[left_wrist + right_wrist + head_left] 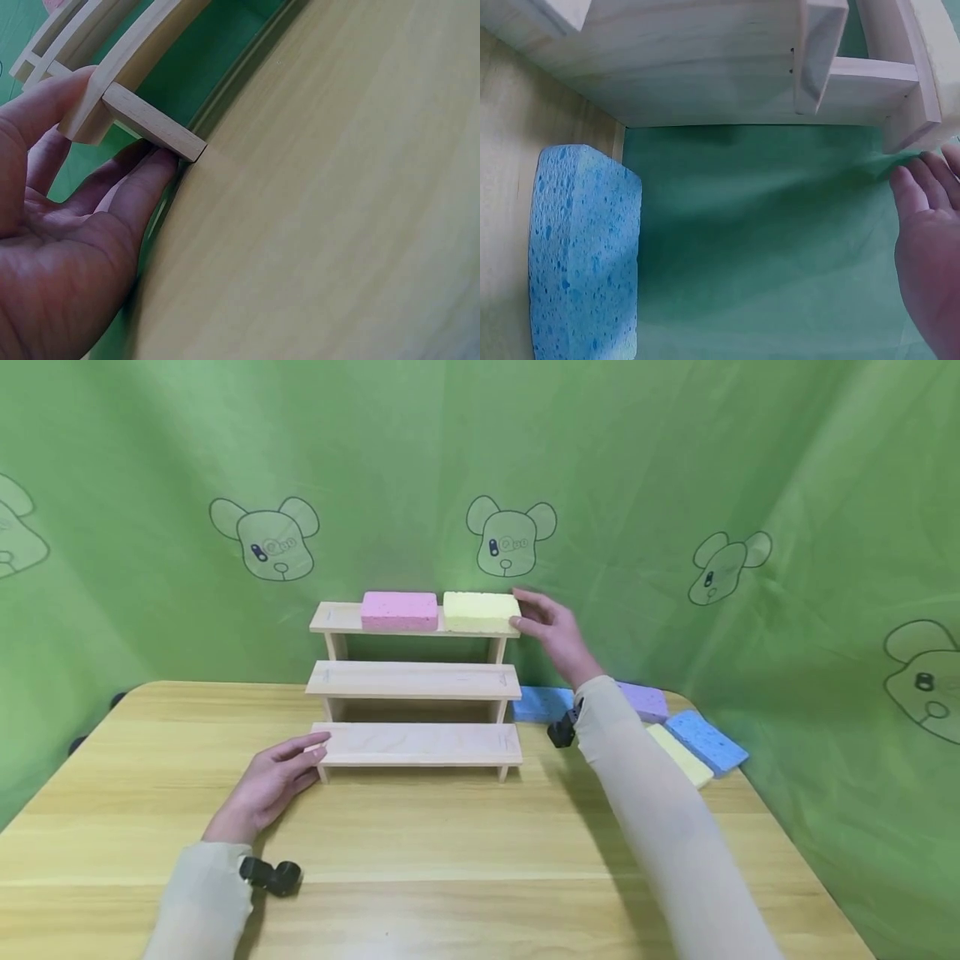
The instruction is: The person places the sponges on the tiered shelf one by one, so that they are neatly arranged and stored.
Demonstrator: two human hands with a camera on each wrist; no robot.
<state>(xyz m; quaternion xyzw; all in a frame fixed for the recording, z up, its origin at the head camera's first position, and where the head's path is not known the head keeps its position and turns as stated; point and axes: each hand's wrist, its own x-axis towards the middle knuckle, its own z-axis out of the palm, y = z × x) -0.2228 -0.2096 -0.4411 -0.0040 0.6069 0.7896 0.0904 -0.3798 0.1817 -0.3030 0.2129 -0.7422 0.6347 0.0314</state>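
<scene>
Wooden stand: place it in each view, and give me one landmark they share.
Head: the wooden stand is at the centre, left hand at its lowest step.
Left wrist: upper left, cut off by the frame.
Right wrist: across the top, cut off, with a blue sponge lower left.
Shared landmark: the green backdrop.

a yellow sponge [481, 612] lies seemingly flat atop wooden rack [412, 679].
</scene>
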